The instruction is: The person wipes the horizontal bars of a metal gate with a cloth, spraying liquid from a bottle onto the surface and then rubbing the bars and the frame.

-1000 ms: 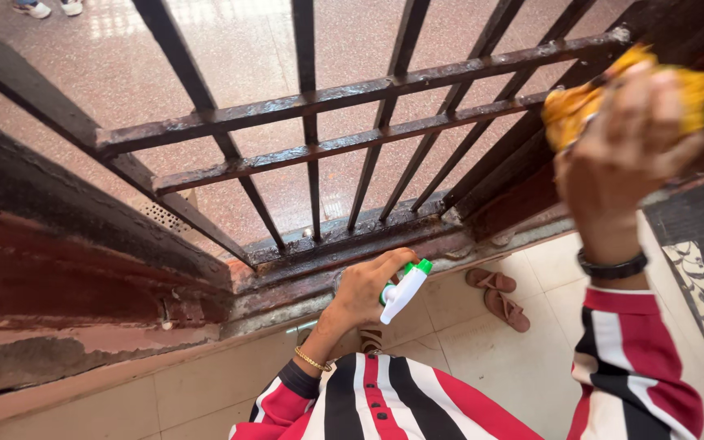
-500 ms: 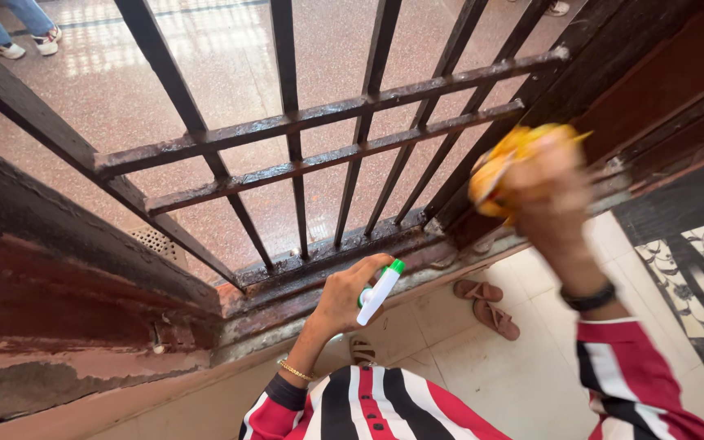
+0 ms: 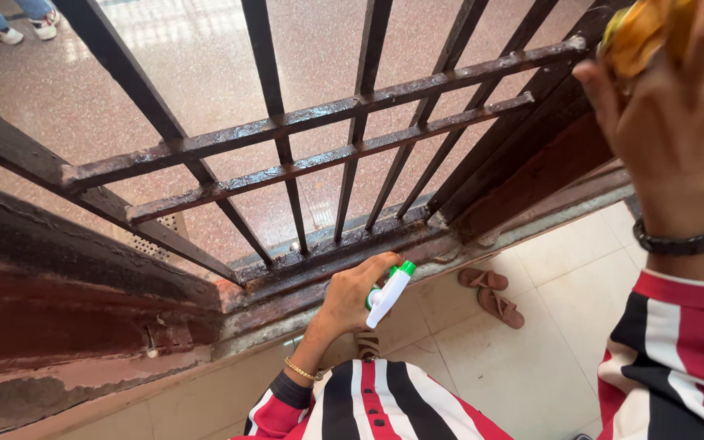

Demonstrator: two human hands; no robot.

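My left hand (image 3: 350, 297) hangs low by the bottom rail of a dark rusty metal gate (image 3: 303, 122), closed on a white spray bottle with a green nozzle (image 3: 389, 293). My right hand (image 3: 678, 122) is raised at the top right against the gate's upright bars, gripping a crumpled yellow cloth (image 3: 641, 33). A black band circles the right wrist and a thin gold bracelet the left. Both sleeves are striped red, white and black.
A pair of brown sandals (image 3: 495, 295) lies on the pale tiled floor beside the gate's threshold. Beyond the bars is a speckled reddish floor, where another person's feet in sneakers (image 3: 22, 28) stand at the top left. A worn red-brown wall (image 3: 50, 326) runs along the left.
My right hand with the yellow cloth has moved up and to the right along the bars. My left hand stays low with the spray bottle, almost still.
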